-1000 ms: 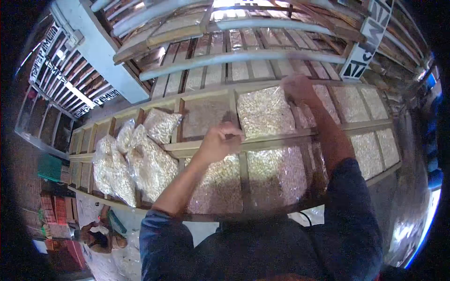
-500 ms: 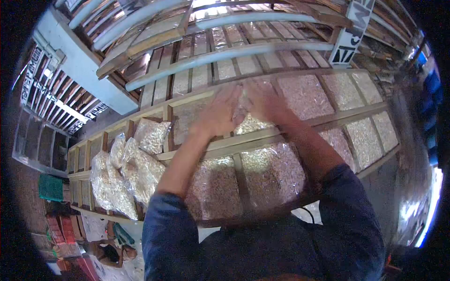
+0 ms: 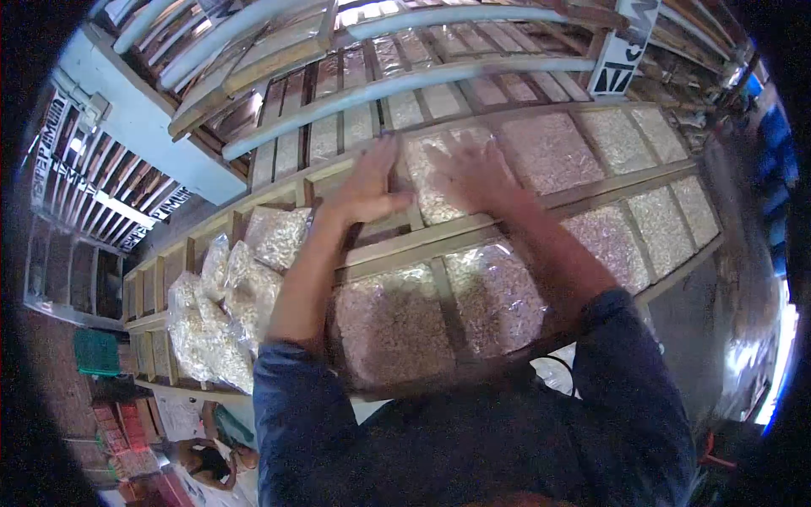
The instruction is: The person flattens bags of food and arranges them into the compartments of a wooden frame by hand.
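Note:
My right hand point(image 3: 475, 177) lies with fingers spread on a flat clear bag of pale beans point(image 3: 429, 203) in the far row of a wooden frame point(image 3: 363, 250). Just left of that bag, my left hand point(image 3: 369, 182) is held open, thumb apart, near the divider. Flat filled bags point(image 3: 553, 152) occupy the compartments to the right. In the near row, two more flattened bags point(image 3: 393, 325) lie close to my body. Bulging bags point(image 3: 224, 317) are heaped on the frame's left part.
Pale horizontal poles point(image 3: 414, 89) and a white post point(image 3: 156, 127) stand beyond the frame. More bags on racks point(image 3: 405, 110) lie behind them. A green crate point(image 3: 97, 351) is at the left; at lower left a person point(image 3: 209, 463) is near red crates point(image 3: 118, 427).
My hands have come together from apart, then separated slightly over the far-row bag. My left hand has shifted left, and my right hand now spreads over that bag. The view has shifted a little.

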`<state>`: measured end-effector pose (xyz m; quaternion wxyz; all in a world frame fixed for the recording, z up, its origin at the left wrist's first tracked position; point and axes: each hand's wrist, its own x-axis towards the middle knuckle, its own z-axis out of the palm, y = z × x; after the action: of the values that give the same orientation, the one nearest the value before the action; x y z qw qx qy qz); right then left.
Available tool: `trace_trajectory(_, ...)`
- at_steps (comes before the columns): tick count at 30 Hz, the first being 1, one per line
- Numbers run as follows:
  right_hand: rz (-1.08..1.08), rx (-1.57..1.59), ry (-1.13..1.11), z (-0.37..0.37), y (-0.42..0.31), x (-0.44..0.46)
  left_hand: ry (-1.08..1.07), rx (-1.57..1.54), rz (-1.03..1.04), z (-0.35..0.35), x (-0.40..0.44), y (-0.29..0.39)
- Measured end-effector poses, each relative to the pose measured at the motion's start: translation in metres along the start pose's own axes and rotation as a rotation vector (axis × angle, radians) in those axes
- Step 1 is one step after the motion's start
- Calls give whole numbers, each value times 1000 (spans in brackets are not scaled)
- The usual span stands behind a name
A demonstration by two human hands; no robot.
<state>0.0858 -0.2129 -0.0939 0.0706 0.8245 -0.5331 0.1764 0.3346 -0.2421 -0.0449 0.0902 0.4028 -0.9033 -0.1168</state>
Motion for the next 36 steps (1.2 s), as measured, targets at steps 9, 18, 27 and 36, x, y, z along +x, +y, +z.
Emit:
trace_trajectory(9, 6, 2, -180, -26, -24, 8, 11, 6, -27, -3, -12, 15)
trace_trajectory(18, -46, -289, -3, -2, 8, 2, -156, 295, 7, 12, 22, 32)
trace_trajectory(27, 41, -76, -34, 1, 34, -1, -163, 286, 28, 13, 24, 32)
trace_trajectory(36, 188, -354, -62, -38, 23, -1, 49, 64, -193, -37, -69, 6)
